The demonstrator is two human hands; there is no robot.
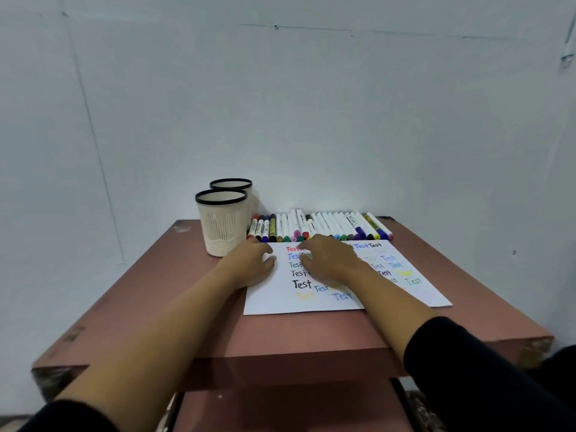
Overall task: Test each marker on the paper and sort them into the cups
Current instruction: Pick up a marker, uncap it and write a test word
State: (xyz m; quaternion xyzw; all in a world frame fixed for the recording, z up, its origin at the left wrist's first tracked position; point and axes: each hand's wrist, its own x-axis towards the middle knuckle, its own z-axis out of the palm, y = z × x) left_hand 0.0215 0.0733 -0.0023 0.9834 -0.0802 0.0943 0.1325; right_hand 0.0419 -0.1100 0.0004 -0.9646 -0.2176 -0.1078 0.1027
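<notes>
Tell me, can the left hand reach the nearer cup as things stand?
Probably yes. The left hand rests at the left edge of the paper, just beside the nearer cup, with nothing between them.

light: even, soft | shadows: faint | focus: slightly soft | edges: wide-angle warp

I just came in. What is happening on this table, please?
A person rests both hands on a paper already covered with the word "Test" in many colours. The left hand is at its left edge, and the right hand is near the markers. Neither hand seems to hold one. The markers lie in a row behind the paper, and none sticks out of the front cup or the back cup.
</notes>
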